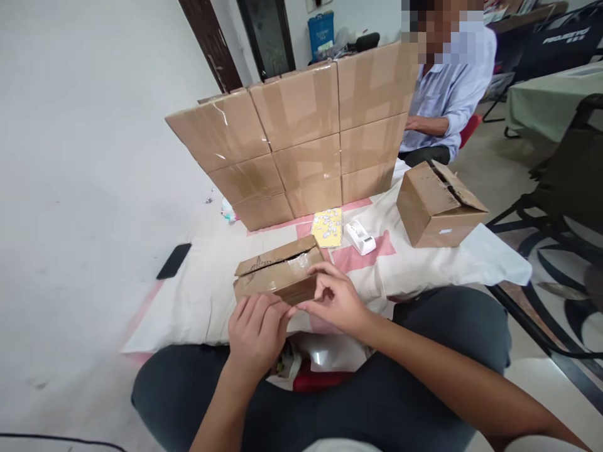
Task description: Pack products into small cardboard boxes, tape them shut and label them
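Observation:
A small cardboard box (277,270) lies on the cloth-covered table right in front of me, with a narrow gap between its top flaps and shiny tape on its right end. At its near side, my left hand (259,329) is closed, thumb and fingertips pinched together. My right hand (342,300) is closed in a pinch too, its thumb tip close to the left fingertips. Anything held between them is too small or clear to make out. Beyond the box are a white tape dispenser (360,237) and a yellow patterned card or pad (328,227).
A wall of stacked taped boxes (306,138) stands at the back of the table (198,314). Another cardboard box (438,207), flaps partly raised, sits at right. A black phone (174,261) lies at left. Behind the stack sits a person (456,94).

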The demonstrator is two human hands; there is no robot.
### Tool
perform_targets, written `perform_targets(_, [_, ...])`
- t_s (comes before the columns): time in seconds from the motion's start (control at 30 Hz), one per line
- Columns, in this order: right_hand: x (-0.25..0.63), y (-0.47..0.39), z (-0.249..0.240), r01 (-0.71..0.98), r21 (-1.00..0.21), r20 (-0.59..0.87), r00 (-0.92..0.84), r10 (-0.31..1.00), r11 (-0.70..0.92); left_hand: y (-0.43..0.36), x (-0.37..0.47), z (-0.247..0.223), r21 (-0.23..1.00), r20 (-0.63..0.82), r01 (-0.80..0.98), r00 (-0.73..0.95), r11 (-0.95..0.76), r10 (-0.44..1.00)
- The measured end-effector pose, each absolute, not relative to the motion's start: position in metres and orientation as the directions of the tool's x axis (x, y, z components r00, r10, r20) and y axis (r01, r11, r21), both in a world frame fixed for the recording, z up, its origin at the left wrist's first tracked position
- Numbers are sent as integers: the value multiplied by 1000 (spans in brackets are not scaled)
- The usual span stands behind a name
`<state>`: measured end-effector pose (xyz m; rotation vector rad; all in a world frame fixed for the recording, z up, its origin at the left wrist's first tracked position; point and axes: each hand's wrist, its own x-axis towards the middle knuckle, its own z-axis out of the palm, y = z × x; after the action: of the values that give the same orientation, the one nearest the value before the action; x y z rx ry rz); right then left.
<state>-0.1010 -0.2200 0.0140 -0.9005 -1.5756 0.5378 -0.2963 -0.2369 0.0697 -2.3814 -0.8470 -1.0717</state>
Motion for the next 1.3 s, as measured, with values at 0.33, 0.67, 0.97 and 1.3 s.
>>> perform_targets(0.33, [-66, -191, 23, 445, -583, 762, 10, 647, 680, -221, -386, 147, 459, 409, 692, 393, -557, 824])
perform_targets(0.67, [-74, -181, 7, 487, -549, 762, -43, 647, 679, -144, -383, 129, 376, -90, 782, 564, -497, 821])
perform_targets(0.97, [-74, -182, 8, 507, -539, 752, -70, 655, 673, -124, -387, 118, 285, -179, 866, 469, -410, 865])
perform_targets(1.3, [-73, -180, 6, 515, -555, 722, -93, 686, 653, -120, -393, 93, 520, -328, 824, 436, -226, 838])
